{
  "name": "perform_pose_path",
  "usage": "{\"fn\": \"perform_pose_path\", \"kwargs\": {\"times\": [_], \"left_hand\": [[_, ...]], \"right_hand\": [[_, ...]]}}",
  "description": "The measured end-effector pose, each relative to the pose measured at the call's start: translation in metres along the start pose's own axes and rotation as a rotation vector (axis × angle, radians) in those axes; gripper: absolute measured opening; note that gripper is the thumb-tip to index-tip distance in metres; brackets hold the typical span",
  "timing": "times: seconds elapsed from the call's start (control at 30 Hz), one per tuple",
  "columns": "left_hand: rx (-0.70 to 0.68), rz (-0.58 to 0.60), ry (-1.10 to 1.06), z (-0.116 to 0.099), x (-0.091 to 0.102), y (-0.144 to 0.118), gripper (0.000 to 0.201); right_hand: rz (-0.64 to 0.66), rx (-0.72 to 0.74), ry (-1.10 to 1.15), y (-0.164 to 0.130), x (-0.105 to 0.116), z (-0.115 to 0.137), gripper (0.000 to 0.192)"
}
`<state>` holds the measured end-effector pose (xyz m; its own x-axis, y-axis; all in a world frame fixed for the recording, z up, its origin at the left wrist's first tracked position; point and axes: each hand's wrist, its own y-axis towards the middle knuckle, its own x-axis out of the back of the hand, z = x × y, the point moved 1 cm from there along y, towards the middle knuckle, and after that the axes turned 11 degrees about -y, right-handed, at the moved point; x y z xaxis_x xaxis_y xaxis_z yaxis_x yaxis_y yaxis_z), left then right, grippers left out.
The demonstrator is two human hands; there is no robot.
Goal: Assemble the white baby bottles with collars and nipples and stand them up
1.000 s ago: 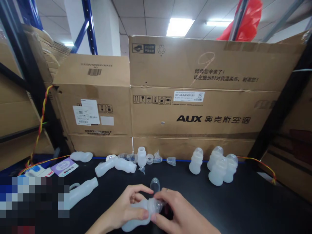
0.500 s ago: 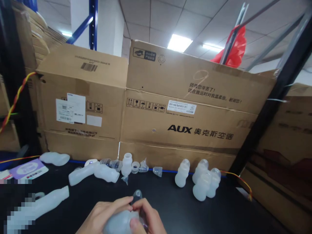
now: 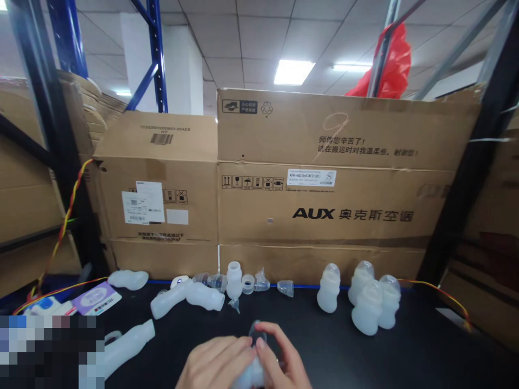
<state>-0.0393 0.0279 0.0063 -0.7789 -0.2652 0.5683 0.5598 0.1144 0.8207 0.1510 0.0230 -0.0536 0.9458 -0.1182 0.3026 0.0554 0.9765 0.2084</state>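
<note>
A translucent bottle (image 3: 248, 374) sits at the bottom edge of view, low over the black surface (image 3: 308, 346); the left hand (image 3: 217, 363) wraps its body, grip closed on it; the right hand (image 3: 281, 359) pinches the clear cap (image 3: 257, 332) on top, fingers together; four capped bottles (image 3: 367, 300) stand beyond to the right; loose bottles (image 3: 190, 294) lie left, before cardboard boxes (image 3: 324, 183).

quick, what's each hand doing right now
Left hand: closed around the translucent bottle.
Right hand: fingers pinching the clear cap on that bottle.
</note>
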Motion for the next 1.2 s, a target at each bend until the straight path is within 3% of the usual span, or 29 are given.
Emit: {"fn": "perform_pose_path", "kwargs": {"times": [0.13,0.2,0.27,0.37,0.53,0.63,0.73,0.83,1.03,1.2], "left_hand": [[0.283,-0.111,0.018,0.012,0.009,-0.003,0.048],[0.373,-0.131,0.040,0.020,0.010,-0.006,0.047],[0.431,-0.137,0.042,0.026,0.011,-0.010,0.042],[0.510,-0.144,0.042,0.032,0.010,-0.015,0.037],[0.500,-0.102,-0.007,0.027,0.010,-0.014,0.041],[0.473,-0.051,-0.065,0.018,0.009,-0.008,0.043],[0.479,0.003,-0.142,0.008,0.008,-0.003,0.043],[0.506,0.021,-0.241,0.001,0.010,0.000,0.042],[0.694,0.017,-0.424,-0.008,0.013,0.007,0.035],[0.666,-0.005,-0.441,-0.018,-0.003,0.004,0.039]], "right_hand": [[-0.068,0.425,-0.401,0.003,0.030,0.015,0.039],[-0.109,0.525,-0.521,0.006,0.039,0.024,0.048],[-0.052,0.570,-0.611,0.008,0.043,0.027,0.053],[0.071,0.553,-0.559,0.013,0.044,0.024,0.039],[-0.124,0.436,-0.124,0.021,0.051,0.022,0.036],[-0.040,0.434,0.003,0.015,0.051,0.031,0.033],[0.108,0.492,0.001,0.003,0.047,0.043,0.030],[0.168,0.544,-0.041,-0.005,0.046,0.051,0.031],[0.157,0.643,-0.226,-0.008,0.054,0.052,0.034],[0.122,0.517,-0.393,-0.008,0.055,0.051,0.019]]}}
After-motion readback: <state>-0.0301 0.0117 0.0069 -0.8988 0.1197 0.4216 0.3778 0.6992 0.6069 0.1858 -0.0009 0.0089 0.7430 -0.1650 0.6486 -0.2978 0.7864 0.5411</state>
